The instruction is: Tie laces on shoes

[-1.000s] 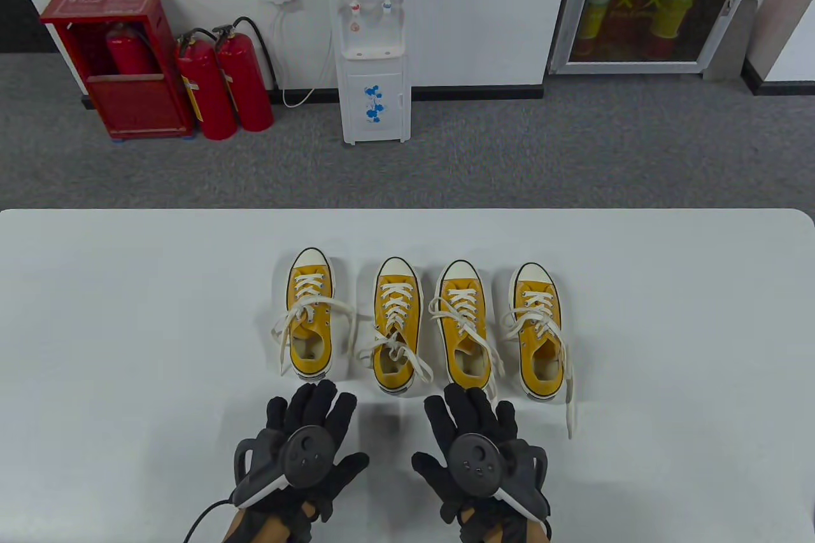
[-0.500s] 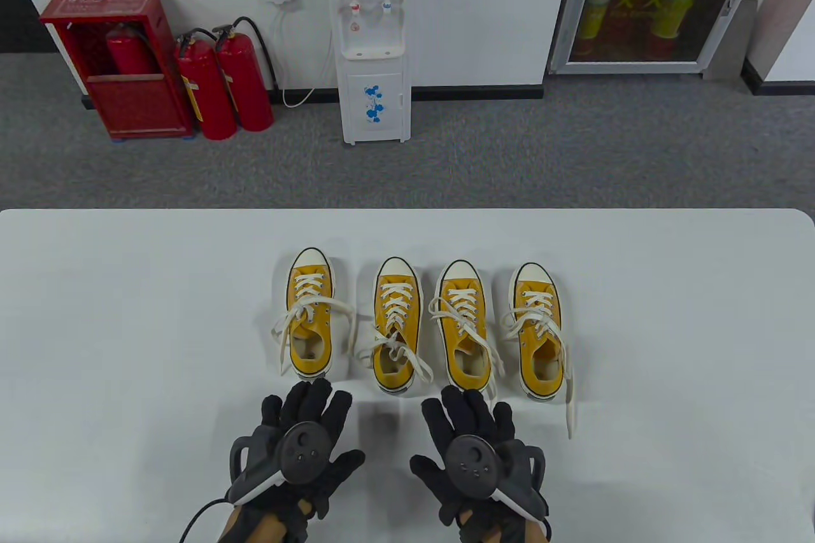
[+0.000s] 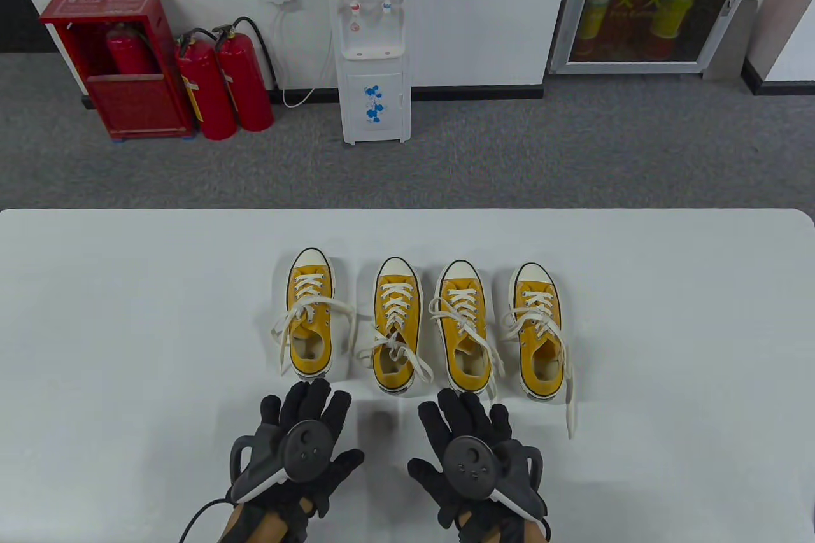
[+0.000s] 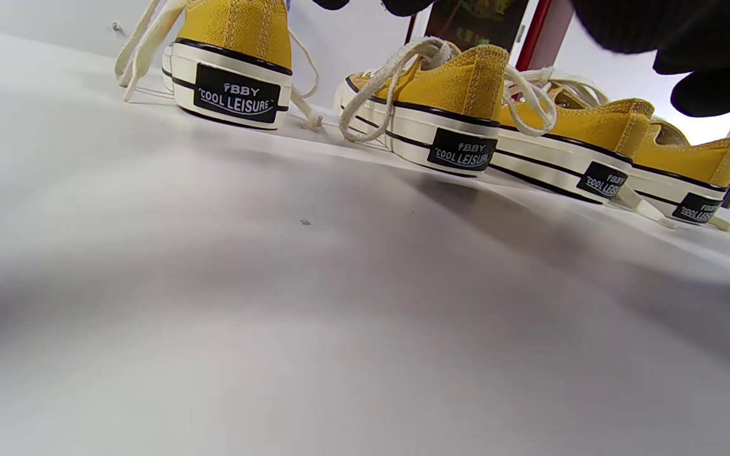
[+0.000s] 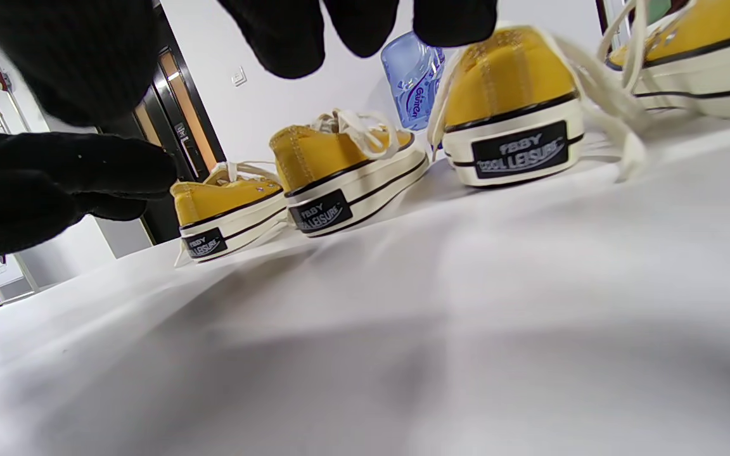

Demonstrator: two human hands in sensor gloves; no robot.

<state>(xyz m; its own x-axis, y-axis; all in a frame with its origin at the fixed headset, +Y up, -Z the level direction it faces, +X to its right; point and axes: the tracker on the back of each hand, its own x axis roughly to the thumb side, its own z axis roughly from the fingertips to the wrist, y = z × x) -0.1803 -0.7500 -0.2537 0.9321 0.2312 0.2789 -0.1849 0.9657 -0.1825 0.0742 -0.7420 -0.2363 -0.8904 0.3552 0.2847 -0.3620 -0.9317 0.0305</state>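
Observation:
Several yellow canvas shoes with white laces stand in a row on the white table (image 3: 127, 326), toes away from me. The leftmost shoe (image 3: 311, 314) has loose laces. The second shoe (image 3: 396, 326) has a bow near its heel. The third shoe (image 3: 463, 326) and the rightmost shoe (image 3: 538, 330) have loose laces trailing to the right. My left hand (image 3: 302, 435) is open, palm down, just behind the leftmost shoe's heel (image 4: 235, 69). My right hand (image 3: 468, 435) is open, palm down, behind the third shoe's heel (image 5: 511, 120). Both hands hold nothing.
A loose lace end (image 3: 570, 409) of the rightmost shoe lies on the table to the right of my right hand. Beyond the table's far edge are a water dispenser (image 3: 372, 40) and red fire extinguishers (image 3: 223, 84) on the floor.
Both hands have shifted slightly left and a little forward toward the shoe heels. The shoes and laces have not moved.

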